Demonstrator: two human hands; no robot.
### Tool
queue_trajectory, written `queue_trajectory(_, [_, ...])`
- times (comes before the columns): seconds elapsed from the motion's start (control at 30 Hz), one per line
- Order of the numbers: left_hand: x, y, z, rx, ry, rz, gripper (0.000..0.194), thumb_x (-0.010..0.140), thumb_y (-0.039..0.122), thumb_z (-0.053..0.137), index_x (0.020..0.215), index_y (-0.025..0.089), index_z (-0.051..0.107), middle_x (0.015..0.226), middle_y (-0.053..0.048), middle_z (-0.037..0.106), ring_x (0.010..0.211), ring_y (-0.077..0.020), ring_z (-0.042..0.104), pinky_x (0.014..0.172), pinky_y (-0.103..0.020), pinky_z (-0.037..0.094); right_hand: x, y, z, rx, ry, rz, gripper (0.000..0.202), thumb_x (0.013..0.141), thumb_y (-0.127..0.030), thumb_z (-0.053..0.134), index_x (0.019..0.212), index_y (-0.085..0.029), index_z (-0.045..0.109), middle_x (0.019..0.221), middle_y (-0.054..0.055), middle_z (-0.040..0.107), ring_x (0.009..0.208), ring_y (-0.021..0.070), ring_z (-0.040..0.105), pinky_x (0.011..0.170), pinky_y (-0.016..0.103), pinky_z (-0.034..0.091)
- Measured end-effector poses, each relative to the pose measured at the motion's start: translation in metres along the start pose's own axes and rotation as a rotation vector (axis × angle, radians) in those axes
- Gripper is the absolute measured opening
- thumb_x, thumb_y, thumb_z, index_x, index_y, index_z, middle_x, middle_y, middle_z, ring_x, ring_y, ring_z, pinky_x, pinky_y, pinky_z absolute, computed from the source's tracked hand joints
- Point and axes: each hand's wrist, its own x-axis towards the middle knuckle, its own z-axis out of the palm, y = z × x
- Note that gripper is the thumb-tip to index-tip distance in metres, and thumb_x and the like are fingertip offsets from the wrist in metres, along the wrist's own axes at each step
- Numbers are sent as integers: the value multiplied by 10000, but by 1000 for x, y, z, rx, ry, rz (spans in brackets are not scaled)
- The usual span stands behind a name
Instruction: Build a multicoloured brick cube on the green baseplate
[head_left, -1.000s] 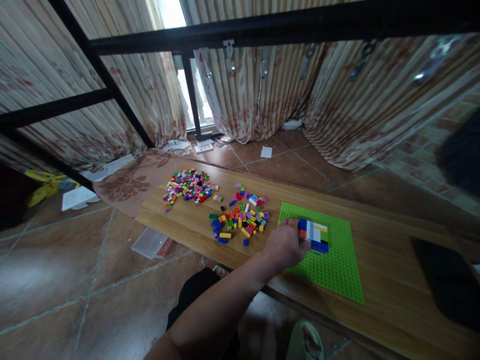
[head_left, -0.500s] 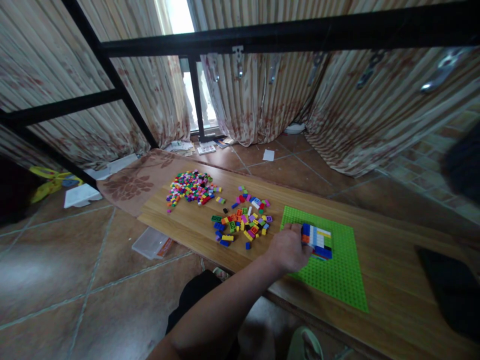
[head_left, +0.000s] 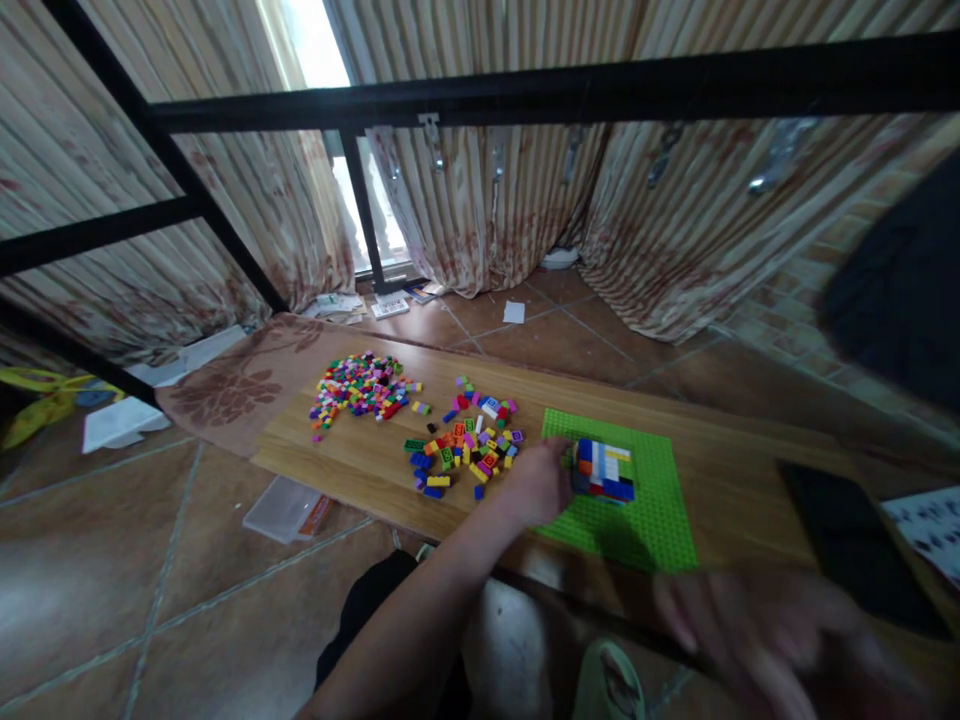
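A block build [head_left: 606, 468] with white, blue, yellow and red bricks sits on the green baseplate [head_left: 660, 500]. Beside its left side is my left hand [head_left: 541, 482], fingers bent toward the build; whether they touch it or hold a small piece is hidden. My right hand [head_left: 780, 635] is smeared by motion at the lower right, in front of the baseplate's near right corner, apart from the build. Loose bricks [head_left: 469, 445] lie left of the baseplate, and a larger pile of small bricks [head_left: 364, 385] lies farther left on the wooden board [head_left: 300, 450].
A dark flat object [head_left: 855, 550] and a printed sheet [head_left: 930, 525] lie at the right. A clear plastic box [head_left: 281, 508] is on the floor. Black metal bars [head_left: 525, 105] cross in front of the curtains. A dark blurred shape [head_left: 900, 280] stands at the right edge.
My right hand has come into view at the lower right. My left hand now shows a small gap from the build. The whole view has shifted, moving the board and build leftward.
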Motion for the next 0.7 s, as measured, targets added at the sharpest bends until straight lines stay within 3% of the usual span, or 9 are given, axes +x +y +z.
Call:
queue_trajectory(0.07, [2,-7,-12,-32,79,8,434,754,65,497,1169,123,609,1166,-120,671,1060,-204,626,963,-300,470,35,-10,7,151,143,29,152,797,-450,674,846,-309,701,667,-13,599,636,156,579,680,356,542])
queue_trajectory(0.17, [1,-24,-41,-111,135,40,239,791,116,483,921,123,683,913,-73,713,869,-173,646,809,-261,502,74,-10,11,274,448,114,138,683,-340,783,772,-259,715,674,-21,593,583,99,521,538,230,483])
queue_trajectory(0.23, [-5,-39,-67,-168,199,3,197,802,167,494,852,116,678,807,-42,696,774,-156,626,706,-236,487,85,-1,9,258,552,145,138,634,-311,802,711,-237,715,691,-11,598,583,98,526,483,207,459])
queue_trajectory(0.37, [-31,-68,-118,-43,305,-236,241,773,237,562,934,102,678,769,-17,676,674,-136,582,615,-219,437,87,17,4,169,593,120,162,641,-324,784,767,-235,731,756,12,642,620,118,564,486,217,473])
queue_trajectory(0.47, [-51,-85,-142,152,294,-411,243,750,173,568,945,97,692,824,-49,687,713,-147,596,624,-221,426,89,20,7,114,624,101,193,605,-326,799,762,-233,734,780,26,664,645,136,577,500,239,474])
queue_trajectory(0.57, [-59,-97,-150,286,232,-489,284,696,90,568,938,129,711,879,-58,694,741,-150,611,632,-213,425,93,20,12,40,648,123,241,554,-344,811,755,-232,737,778,12,676,616,114,552,505,233,450])
queue_trajectory(0.7, [-55,-112,-146,344,160,-462,309,633,91,615,903,190,729,875,-35,709,738,-158,623,628,-213,422,98,25,14,-37,642,136,274,539,-381,809,752,-222,742,731,3,677,594,102,531,515,233,427])
